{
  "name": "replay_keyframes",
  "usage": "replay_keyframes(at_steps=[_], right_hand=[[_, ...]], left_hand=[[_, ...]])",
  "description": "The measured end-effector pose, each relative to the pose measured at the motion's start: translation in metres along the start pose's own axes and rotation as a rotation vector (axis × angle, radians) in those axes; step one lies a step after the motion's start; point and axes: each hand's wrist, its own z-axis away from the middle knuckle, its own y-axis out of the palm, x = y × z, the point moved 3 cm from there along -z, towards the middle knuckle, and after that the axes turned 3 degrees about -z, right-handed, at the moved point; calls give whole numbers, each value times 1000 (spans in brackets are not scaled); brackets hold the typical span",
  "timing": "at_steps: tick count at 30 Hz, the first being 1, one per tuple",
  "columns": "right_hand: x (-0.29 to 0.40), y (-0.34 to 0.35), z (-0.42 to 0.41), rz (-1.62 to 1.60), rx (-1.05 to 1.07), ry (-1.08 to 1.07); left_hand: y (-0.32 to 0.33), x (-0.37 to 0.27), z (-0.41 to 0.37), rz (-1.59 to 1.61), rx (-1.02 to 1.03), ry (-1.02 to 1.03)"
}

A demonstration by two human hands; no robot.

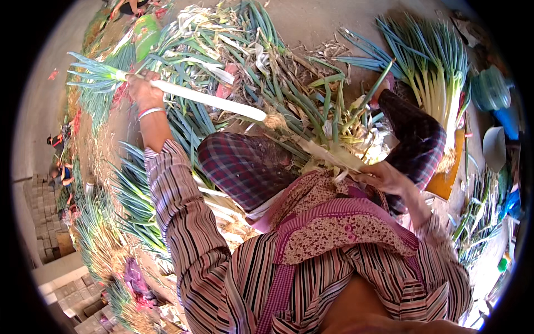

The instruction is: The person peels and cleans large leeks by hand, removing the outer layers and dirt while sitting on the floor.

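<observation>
My left hand [146,88] is closed around a green onion [208,99] near its leaf end. Its smooth white shaft slants down to the right, ending in a rooty tip above my knee. By my lap, my right hand [381,177] has its fingers on a strip of pale, dry outer leaf [329,156]; how firmly it grips is hard to see. Stripped leaves and husks [288,83] are heaped before my crossed legs. A bunch of green onions with roots [438,83] lies beyond my right knee, its root end by an orange board [446,183].
More green onions [139,200] lie beside my left arm, and others [100,234] farther left. A green bag [146,36] rests at the upper left. Several people sit or crouch at the far left and top. Tubs and a white container [494,148] stand at right.
</observation>
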Motion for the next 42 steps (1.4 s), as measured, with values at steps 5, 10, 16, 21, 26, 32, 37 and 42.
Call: replay_keyframes(at_steps=[5, 10, 16, 21, 26, 32, 37, 42], right_hand=[[72, -74, -62, 487, -641, -165], [84, -59, -88, 129, -859, -640], [-46, -156, 59, 400, -1644, -261], [-229, -175, 117, 304, -1539, 541], [-364, -221, 91, 1140, -722, 789], [-109, -266, -138, 561, -929, 50], [-63, -143, -375, 294, -448, -73], [-133, -53, -466, 282, -511, 326]], left_hand=[[72, 68, 17, 48, 310, 143], [160, 77, 92, 3, 484, 70], [337, 75, 245, -529, 1333, 65], [291, 93, 233, -638, 1483, 1], [192, 104, 183, -729, 1210, -53], [140, 89, 154, -647, 704, 41], [131, 81, 141, -680, 535, 95], [134, 78, 146, -724, 578, 203]])
